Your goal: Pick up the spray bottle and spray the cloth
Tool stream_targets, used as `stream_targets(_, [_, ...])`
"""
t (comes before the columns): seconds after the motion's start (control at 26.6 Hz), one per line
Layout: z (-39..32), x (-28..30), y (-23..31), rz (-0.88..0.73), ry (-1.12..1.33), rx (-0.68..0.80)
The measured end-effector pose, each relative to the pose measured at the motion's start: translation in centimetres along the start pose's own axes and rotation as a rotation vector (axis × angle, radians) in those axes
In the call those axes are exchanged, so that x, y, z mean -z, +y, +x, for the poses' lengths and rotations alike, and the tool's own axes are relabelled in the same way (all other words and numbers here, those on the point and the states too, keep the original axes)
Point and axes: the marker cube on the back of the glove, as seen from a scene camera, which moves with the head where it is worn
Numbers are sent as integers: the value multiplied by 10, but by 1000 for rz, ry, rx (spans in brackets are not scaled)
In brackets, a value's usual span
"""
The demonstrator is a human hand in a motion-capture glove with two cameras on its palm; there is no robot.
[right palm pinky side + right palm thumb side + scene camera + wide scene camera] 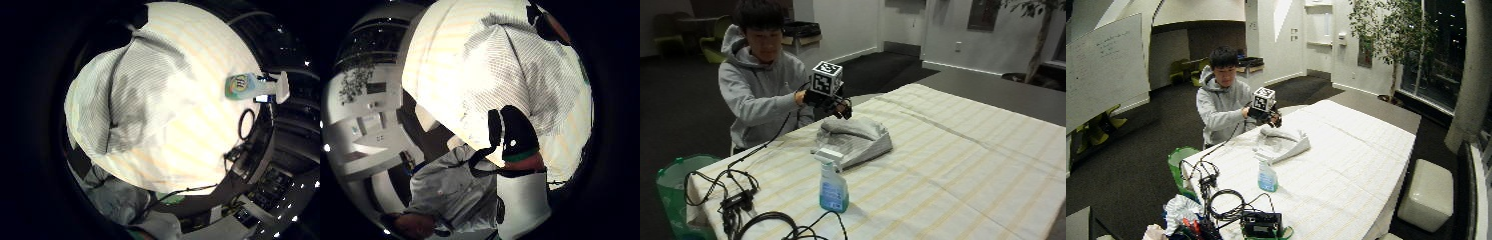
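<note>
A grey-white striped cloth (854, 137) lies bunched in a heap on the table, near the side where the person stands. My gloved right hand (833, 105) hovers just above the cloth's far end, fingers hanging loosely and holding nothing. The spray bottle (832, 184), pale blue with a white trigger head, stands upright on the table well apart from the hand, nearer the camera. From the palm, the cloth (130, 105) spreads below and the spray bottle (250, 86) stands beyond it. In the thumb side palm view a black-gloved finger (517, 132) hangs over the cloth (530, 75).
The table (959, 150) wears a cream tablecloth with yellow stripes. Black cables and a small box (740, 200) lie at the corner near the bottle. A green bin (676, 180) stands on the floor beside that corner.
</note>
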Motion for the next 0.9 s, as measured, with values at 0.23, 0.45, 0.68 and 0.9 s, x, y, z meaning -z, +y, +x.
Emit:
stream_targets(0.23, [0, 0, 3, 0, 3, 11])
stream_targets(0.45, [-1, 2, 8, 35, -8, 24])
stream_targets(0.68, [11, 7, 11, 108, -19, 30])
stream_targets(0.9, [23, 5, 22, 147, -3, 25])
